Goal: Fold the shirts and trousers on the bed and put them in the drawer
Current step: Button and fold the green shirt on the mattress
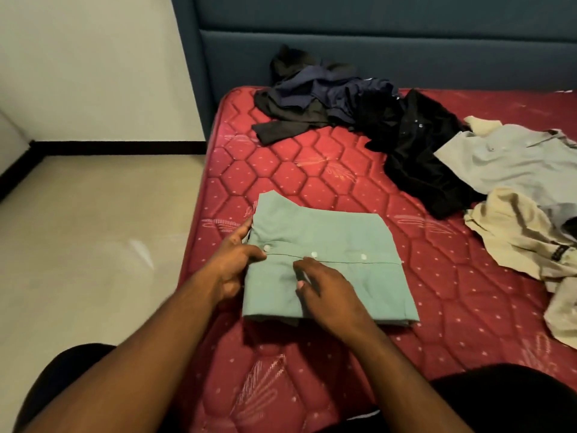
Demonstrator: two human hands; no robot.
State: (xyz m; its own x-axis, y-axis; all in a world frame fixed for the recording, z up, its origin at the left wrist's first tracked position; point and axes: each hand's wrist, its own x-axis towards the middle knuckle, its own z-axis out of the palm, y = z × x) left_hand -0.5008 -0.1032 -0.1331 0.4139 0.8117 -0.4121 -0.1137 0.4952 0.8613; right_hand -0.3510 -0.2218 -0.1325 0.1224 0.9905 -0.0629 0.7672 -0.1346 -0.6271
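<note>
Both hands sit on the green shirt (324, 264). L hand (232, 265) grips its collar-end edge, thumb on top, fingers curled under. R hand (324, 295) lies on the front w/ fingers loosely bent; I can't tell if it pinches cloth. Shirt's folded to a neat rectangle, buttons up, on the red mattress (312, 157) near its L edge; long axis runs L-R, collar to the L.

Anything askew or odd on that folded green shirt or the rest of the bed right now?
One thing: the folded green button-up shirt has a collar point jutting past its far-left corner, so the fold isn't square. The dark clothes pile and beige garment are simply unfolded on the red quilted mattress.
</note>
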